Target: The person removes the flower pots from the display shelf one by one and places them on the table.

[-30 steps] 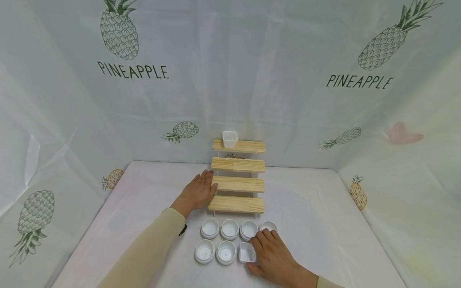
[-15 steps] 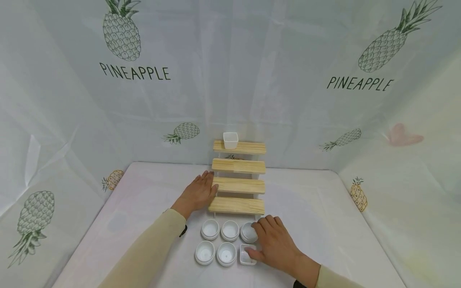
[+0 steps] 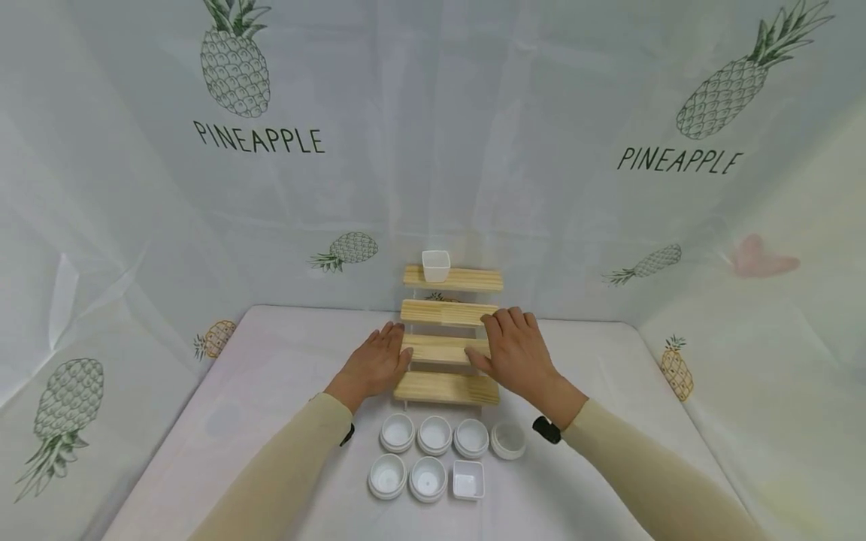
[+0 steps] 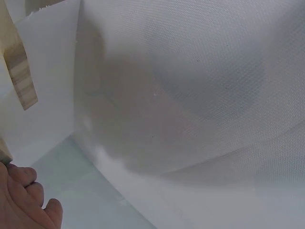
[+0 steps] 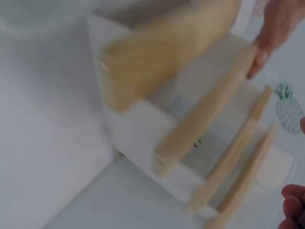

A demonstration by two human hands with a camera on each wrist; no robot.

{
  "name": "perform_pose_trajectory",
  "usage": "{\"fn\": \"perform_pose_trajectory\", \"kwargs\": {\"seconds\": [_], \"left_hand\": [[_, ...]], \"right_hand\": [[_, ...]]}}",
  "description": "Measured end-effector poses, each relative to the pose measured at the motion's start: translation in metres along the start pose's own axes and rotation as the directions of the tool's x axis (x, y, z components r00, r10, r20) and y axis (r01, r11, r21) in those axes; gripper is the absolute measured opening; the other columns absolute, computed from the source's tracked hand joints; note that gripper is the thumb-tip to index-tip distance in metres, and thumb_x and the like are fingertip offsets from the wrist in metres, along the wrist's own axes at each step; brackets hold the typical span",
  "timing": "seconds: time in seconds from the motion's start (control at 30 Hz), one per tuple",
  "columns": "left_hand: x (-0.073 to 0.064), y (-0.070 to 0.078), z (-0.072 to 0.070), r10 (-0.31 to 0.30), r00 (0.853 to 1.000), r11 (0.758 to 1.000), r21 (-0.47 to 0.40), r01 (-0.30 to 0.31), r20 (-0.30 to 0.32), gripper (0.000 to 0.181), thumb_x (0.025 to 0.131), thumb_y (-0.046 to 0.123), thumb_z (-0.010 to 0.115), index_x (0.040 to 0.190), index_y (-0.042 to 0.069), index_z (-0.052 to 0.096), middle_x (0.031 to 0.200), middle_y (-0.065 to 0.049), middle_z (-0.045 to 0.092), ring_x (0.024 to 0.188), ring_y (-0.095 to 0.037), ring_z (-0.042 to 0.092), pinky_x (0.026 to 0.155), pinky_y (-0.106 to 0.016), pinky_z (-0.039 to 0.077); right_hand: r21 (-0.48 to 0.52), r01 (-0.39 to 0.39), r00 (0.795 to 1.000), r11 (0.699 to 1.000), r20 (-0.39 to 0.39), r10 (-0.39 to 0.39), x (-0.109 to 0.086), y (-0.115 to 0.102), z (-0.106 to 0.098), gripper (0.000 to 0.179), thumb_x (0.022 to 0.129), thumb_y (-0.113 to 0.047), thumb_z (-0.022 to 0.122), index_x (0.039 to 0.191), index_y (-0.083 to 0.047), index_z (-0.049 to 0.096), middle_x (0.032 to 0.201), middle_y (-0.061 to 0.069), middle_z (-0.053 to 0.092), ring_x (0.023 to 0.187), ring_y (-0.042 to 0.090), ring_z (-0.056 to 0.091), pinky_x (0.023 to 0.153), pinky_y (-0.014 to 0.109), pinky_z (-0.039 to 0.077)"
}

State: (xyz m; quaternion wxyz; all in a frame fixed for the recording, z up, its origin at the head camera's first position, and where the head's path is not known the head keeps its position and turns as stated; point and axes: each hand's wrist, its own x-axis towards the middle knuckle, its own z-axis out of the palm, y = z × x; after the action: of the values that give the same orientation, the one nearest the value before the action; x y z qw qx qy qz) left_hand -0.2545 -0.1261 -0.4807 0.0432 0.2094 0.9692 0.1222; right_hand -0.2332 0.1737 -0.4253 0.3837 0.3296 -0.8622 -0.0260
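A stepped shelf stand with several pale wooden boards [image 3: 446, 388] stands at the back middle of the table. My left hand [image 3: 372, 364] rests against its left side, fingers extended; in the left wrist view the fingers [image 4: 31, 191] lie by a board's end. My right hand [image 3: 519, 353] is over the right ends of the middle boards, thumb and fingers spread apart. In the right wrist view nothing shows between its thumb and its fingers [image 5: 294, 207]. On the top board [image 3: 473, 280], toward the left, sits a small square white bowl [image 3: 436, 266].
In front of the stand, small white round bowls [image 3: 434, 434] form a back row. The front row has two round bowls [image 3: 389, 475] and a square white bowl [image 3: 468, 479] at its right end. A pineapple-print cloth [image 3: 575, 225] hangs behind the table.
My right hand has moved from beside the front square bowl up and forward to the stand's right side, uncovering the rightmost round bowl. The left hand has stayed at the stand.
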Motion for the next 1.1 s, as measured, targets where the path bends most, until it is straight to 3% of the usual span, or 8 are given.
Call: {"fn": "perform_pose_trajectory", "kwargs": {"seconds": [0.33, 0.53, 0.73, 0.9, 1.1], "left_hand": [[-0.001, -0.002, 0.000, -0.013, 1.000, 1.000, 0.006, 0.013, 0.002, 0.073, 0.115, 0.049, 0.017, 0.168, 0.000, 0.017, 0.175, -0.016, 0.022, 0.164, -0.031, 0.015, 0.134, -0.047, 0.017], [0.000, -0.001, -0.002, -0.011, 1.000, 1.000, 0.009, 0.011, 0.018, 0.073, 0.115, 0.049, 0.016, 0.168, -0.001, 0.016, 0.175, -0.017, 0.021, 0.164, -0.031, 0.014, 0.134, -0.048, 0.017], [0.000, 0.000, -0.002, -0.005, 1.000, 1.000, 0.002, 0.005, 0.014, 0.073, 0.115, 0.050, 0.015, 0.168, 0.000, 0.017, 0.175, -0.017, 0.022, 0.165, -0.030, 0.014, 0.134, -0.048, 0.017], [0.000, 0.001, -0.001, -0.002, 1.000, 1.000, 0.007, 0.002, 0.009, 0.073, 0.115, 0.050, 0.015, 0.168, -0.001, 0.018, 0.174, -0.017, 0.023, 0.164, -0.031, 0.016, 0.134, -0.048, 0.018], [0.000, -0.002, 0.001, -0.015, 1.000, 0.999, 0.031, 0.014, 0.007, 0.074, 0.115, 0.051, 0.014, 0.168, 0.000, 0.017, 0.175, -0.016, 0.023, 0.164, -0.030, 0.016, 0.134, -0.046, 0.018]], "right_hand": [[-0.082, -0.003, 0.999, 0.997, 0.038, 0.006, 0.087, 0.032, 0.011, 0.053, 0.095, -0.049, 0.075, 0.099, 0.001, 0.059, 0.087, 0.015, 0.055, 0.077, 0.033, 0.045, 0.066, 0.042, 0.037], [-0.058, -0.012, 0.991, 0.998, 0.132, 0.019, 0.122, 0.038, 0.021, 0.054, 0.099, -0.050, 0.069, 0.107, 0.003, 0.063, 0.099, 0.017, 0.061, 0.088, 0.036, 0.053, 0.074, 0.045, 0.045], [-0.019, -0.049, 0.952, 0.999, 0.301, 0.053, 0.141, 0.036, 0.028, 0.058, 0.104, -0.053, 0.060, 0.118, 0.003, 0.063, 0.119, 0.021, 0.062, 0.110, 0.040, 0.054, 0.093, 0.052, 0.049], [-0.010, -0.068, 0.919, 0.998, 0.389, 0.066, 0.148, 0.034, 0.034, 0.063, 0.105, -0.055, 0.058, 0.129, 0.003, 0.062, 0.130, 0.021, 0.061, 0.125, 0.041, 0.052, 0.103, 0.053, 0.047], [-0.009, -0.067, 0.891, 0.998, 0.449, 0.064, 0.152, 0.032, 0.039, 0.059, 0.107, -0.054, 0.052, 0.124, 0.001, 0.063, 0.125, 0.019, 0.060, 0.120, 0.039, 0.052, 0.102, 0.051, 0.045]]}}
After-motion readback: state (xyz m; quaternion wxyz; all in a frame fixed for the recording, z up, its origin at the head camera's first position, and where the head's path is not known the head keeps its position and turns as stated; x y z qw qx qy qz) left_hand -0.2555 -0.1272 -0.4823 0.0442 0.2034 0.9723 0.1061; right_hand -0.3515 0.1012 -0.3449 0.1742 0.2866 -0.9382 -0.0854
